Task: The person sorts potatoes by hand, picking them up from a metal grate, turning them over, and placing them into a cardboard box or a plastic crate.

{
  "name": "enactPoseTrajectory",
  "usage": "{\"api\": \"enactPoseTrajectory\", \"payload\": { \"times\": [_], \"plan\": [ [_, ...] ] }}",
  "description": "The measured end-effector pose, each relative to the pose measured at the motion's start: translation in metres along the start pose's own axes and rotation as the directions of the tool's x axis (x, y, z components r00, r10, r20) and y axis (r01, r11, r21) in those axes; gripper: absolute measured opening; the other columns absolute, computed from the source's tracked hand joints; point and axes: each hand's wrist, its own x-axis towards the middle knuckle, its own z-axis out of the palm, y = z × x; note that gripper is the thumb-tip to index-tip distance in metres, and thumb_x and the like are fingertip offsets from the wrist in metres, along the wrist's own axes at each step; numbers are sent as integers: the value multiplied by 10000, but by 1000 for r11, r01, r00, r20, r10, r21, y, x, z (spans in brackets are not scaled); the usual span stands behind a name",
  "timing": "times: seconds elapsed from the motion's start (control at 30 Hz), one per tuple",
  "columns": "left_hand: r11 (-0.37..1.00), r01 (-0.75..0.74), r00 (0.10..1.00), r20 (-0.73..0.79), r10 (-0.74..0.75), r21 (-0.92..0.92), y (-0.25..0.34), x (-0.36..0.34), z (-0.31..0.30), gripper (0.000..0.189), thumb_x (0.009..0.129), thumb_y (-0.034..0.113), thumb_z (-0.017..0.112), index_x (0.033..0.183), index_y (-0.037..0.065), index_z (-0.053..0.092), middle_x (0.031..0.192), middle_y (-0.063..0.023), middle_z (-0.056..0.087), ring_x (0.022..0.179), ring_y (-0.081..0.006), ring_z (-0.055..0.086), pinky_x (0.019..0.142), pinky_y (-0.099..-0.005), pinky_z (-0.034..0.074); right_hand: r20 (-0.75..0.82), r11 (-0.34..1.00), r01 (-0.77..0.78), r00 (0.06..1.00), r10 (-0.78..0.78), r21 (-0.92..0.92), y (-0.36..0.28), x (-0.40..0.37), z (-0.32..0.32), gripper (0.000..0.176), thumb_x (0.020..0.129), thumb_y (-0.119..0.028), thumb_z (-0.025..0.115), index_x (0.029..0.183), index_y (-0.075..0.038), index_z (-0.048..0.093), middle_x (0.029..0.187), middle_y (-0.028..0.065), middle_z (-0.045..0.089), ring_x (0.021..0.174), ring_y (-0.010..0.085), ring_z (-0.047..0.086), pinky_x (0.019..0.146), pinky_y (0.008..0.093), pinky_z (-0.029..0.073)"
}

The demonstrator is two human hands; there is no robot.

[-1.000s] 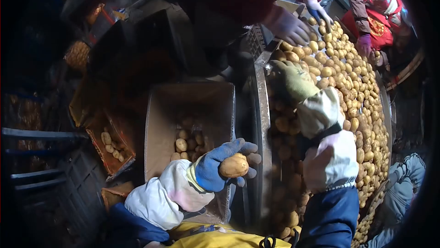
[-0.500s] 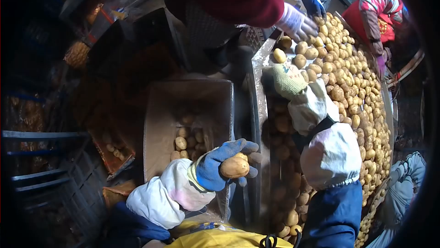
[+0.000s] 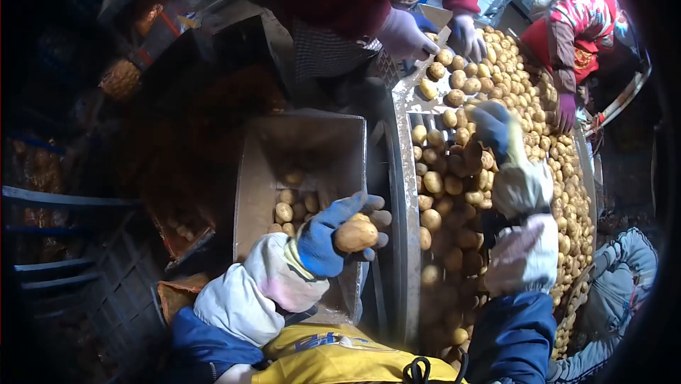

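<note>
My left hand [image 3: 333, 238], in a blue glove, is closed around a large potato [image 3: 356, 233] and hovers over the near right edge of a cardboard box [image 3: 255, 171] with several potatoes in its bottom. My right hand [image 3: 493, 128], gloved with the blue palm side showing, reaches out over the sorting table [image 3: 408, 228] heaped with potatoes. Its fingers curl around a darker potato [image 3: 472, 153] on the pile. White sleeve covers wrap both my forearms.
A person in red [image 3: 397, 33] across the table works the far potatoes with two gloved hands. Another person in a patterned red jacket [image 3: 574, 22] stands at the far right. A metal rail [image 3: 397, 171] separates box and table. Crates sit in the dark at left.
My right hand has turned over, blue palm now showing, and shifted right across the pile onto a potato. My left hand has kept its potato, drifting slightly up. The person opposite pulled their hands back.
</note>
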Motion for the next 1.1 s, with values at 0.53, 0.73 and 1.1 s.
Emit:
{"api": "enactPoseTrajectory", "payload": {
  "times": [0.53, 0.73, 1.1],
  "plan": [
    [940, -211, 974, -28, 226, 268, -70, -50, -17, 367, 1070, 319, 564, 1360, 116, 660, 1190, -120, 744, 920, -248, 745, 662, -356, 635, -11, 307, -81, 958, 287, 948, -73, -279, -11, 384, 1125, -152, 453, 1474, -50, 576, 1113, 16, 701, 676, 80, 561, 553, 270, 454],
    [989, -146, 988, -49, 144, -24, -27, -84, -32, 400, 1094, 425, 525, 1322, 126, 660, 1203, -117, 724, 896, -276, 740, 594, -325, 578, -85, 700, -398, 834, 545, 593, -115, -319, -7, 252, 1040, -153, 671, 1249, -20, 714, 935, 57, 745, 759, 97, 677, 632, 231, 520],
    [915, -400, 916, -37, 399, -53, -12, -169, -86, 521, 1087, 446, 529, 1508, 139, 523, 1353, -208, 653, 1053, -363, 728, 609, -384, 629, 119, 788, -419, 903, 412, 451, -129, -327, 53, 319, 1063, -97, 618, 1358, 23, 645, 1069, 80, 746, 859, 134, 706, 735, 275, 590]
  ]
}}
